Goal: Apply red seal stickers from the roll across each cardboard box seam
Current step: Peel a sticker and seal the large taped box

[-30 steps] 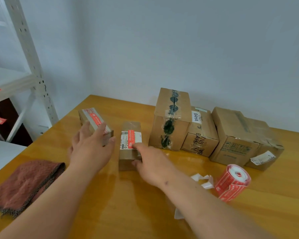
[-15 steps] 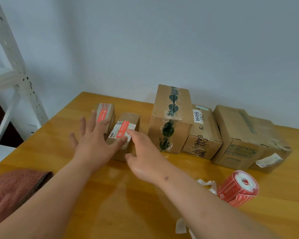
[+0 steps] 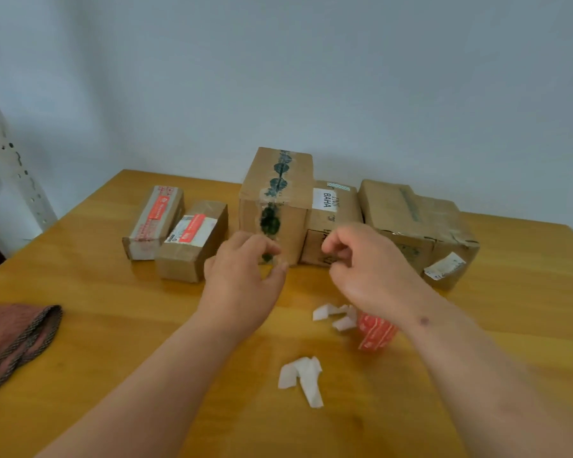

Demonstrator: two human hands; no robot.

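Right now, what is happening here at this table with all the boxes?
A person is sealing cardboard boxes with red stickers. Two small boxes on the left already carry one. Both hands, left and right, hover with curled fingers in front of the tall box, holding nothing that I can see. The sticker roll lies under the right wrist, beside torn white paper scraps.

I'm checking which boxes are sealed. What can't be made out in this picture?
- Sticker roll: head view, mostly hidden by the right forearm, blurred.
- BAHA box: front partly hidden by the right hand.
- Tall box: lower front covered by the left hand.
- Cloth: cut off at left edge.
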